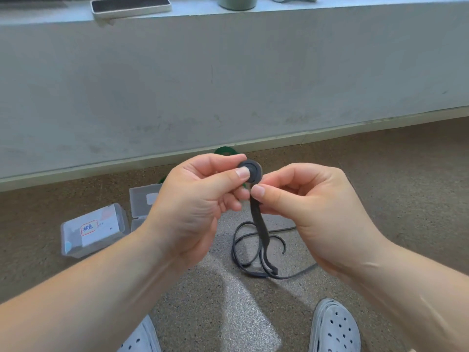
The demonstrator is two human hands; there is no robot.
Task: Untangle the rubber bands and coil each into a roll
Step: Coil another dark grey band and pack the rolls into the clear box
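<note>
My left hand pinches a small tight coil of a black flat rubber band between thumb and fingers, held up over the floor. Just below the coil, my right hand pinches the band's loose tail with thumb and forefinger. The rest of the black band hangs down and lies in loose loops on the floor. A green band lies on the floor behind my hands, mostly hidden by them.
Two clear plastic boxes sit on the floor at left: one with a labelled card, another behind my left wrist. A grey low wall rises ahead, its ledge holding a tray and a cup. My grey perforated shoes show below.
</note>
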